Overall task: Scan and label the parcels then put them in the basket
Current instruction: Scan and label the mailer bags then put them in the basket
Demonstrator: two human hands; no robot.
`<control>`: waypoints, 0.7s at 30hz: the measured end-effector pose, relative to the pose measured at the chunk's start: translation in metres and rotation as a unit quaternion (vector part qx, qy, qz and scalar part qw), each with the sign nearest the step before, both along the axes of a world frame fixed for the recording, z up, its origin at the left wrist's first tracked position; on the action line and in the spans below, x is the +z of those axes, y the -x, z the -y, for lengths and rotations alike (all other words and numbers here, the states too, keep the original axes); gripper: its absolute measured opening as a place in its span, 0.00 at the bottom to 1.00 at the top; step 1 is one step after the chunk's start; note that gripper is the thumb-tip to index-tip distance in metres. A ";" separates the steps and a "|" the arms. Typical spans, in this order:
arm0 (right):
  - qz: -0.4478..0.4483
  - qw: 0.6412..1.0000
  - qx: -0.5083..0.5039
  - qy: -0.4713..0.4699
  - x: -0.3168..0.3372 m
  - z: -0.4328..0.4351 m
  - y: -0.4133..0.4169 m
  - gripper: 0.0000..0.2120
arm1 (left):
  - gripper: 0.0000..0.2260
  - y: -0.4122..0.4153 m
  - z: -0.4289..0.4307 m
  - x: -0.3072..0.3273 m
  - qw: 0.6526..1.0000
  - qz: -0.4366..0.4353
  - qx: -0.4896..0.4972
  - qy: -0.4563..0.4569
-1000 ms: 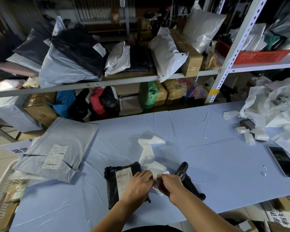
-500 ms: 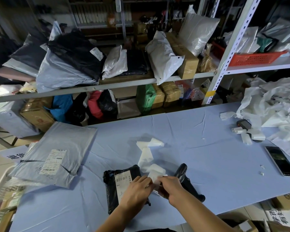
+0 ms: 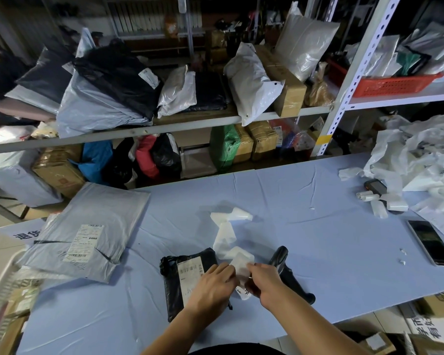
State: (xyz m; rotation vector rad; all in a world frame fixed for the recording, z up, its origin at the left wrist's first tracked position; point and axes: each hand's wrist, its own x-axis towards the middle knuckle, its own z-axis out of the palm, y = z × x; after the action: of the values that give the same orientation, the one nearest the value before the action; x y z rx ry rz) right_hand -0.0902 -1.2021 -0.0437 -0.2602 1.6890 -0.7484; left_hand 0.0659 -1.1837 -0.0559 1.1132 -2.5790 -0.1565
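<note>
A small black parcel [image 3: 173, 283] with a white barcode label lies on the blue table [image 3: 305, 242] near the front edge. Just above it my left hand [image 3: 212, 288] and my right hand [image 3: 263, 284] both pinch the near end of a white label strip [image 3: 224, 234], which trails away across the table. A black handheld scanner [image 3: 289, 275] lies right of my right hand, partly hidden by it. A large grey parcel [image 3: 95, 226] with a shipping label lies at the table's left edge. A basket rim [image 3: 0, 280] shows at the far left.
A phone [image 3: 432, 242] lies at the right of the table, with small label rolls [image 3: 379, 201] and a heap of white backing paper [image 3: 420, 160] behind it. Shelves [image 3: 164, 125] behind the table are packed with bags and boxes. A red crate [image 3: 392, 85] sits upper right.
Both hands stay together on the end of the label strip over the black parcel, with only small finger movement. The view has shifted slightly.
</note>
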 end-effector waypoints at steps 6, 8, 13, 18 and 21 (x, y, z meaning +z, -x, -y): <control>-0.052 0.999 -0.009 0.005 -0.008 0.007 0.022 0.08 | 0.04 0.001 -0.003 0.021 0.986 -0.152 0.063 -0.034; -0.081 0.997 -0.016 0.007 -0.013 0.009 0.027 0.06 | 0.04 -0.004 0.000 0.027 0.959 -0.239 0.138 -0.060; -0.304 0.951 0.049 0.033 -0.007 0.006 0.014 0.06 | 0.12 -0.027 0.004 0.030 0.863 -0.348 0.300 -0.209; -0.139 0.940 0.217 0.224 0.021 0.005 -0.026 0.12 | 0.11 -0.043 -0.002 0.025 0.832 -0.362 0.306 -0.289; -0.112 0.903 0.307 0.279 0.023 0.009 -0.045 0.16 | 0.10 -0.049 -0.005 0.023 0.826 -0.352 0.296 -0.326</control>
State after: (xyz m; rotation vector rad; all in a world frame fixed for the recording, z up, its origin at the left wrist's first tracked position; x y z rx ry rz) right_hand -0.0447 -1.2107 -0.0203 -1.2598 1.4345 -0.7144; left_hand 0.1145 -1.1784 -0.0332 1.6232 -1.4452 -1.1147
